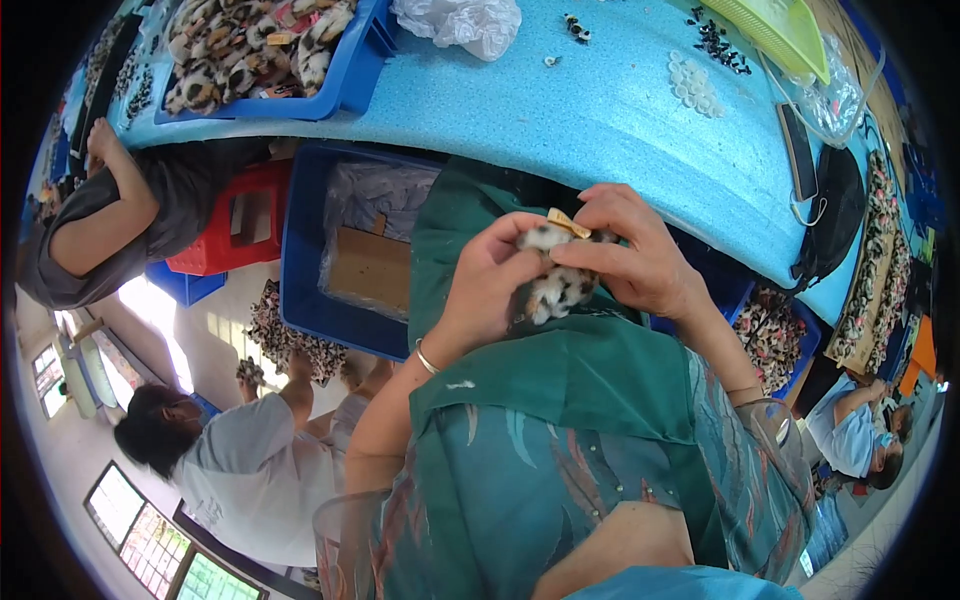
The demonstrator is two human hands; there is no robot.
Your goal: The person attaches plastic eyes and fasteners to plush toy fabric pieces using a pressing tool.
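Fur piece (552, 298), spotted white, black and tan, held over the lap just on the near side of the bench (560, 115) edge, with a small tan strip (568, 223) standing out at its far end. Left hand (485, 275) closed on the piece's left side, thumb across the front; right hand (645, 255) gripping from the right, thumb and fingers pinching close to the strip, the tips partly hidden and impossible to tell in detail. Bracelet (426, 357) around the left wrist. Green apron (560, 370) beneath and nearer. On the far left of the bench, a blue tub (360, 80) heaped with similar fur pieces; just right of it, a crumpled clear plastic bag (460, 25). Farther right, clear discs (693, 84) beside scattered small black parts (720, 42), then a yellow-green basket (775, 35); nearer on the right, a black mask (832, 205) at the bench edge. Left of the lap, a second blue tub (298, 250) with plastic and cardboard inside, next to a red stool (255, 215). Beyond, to the near left, a co-worker in a white shirt (265, 470), close to a pile of small furry pieces (285, 335).
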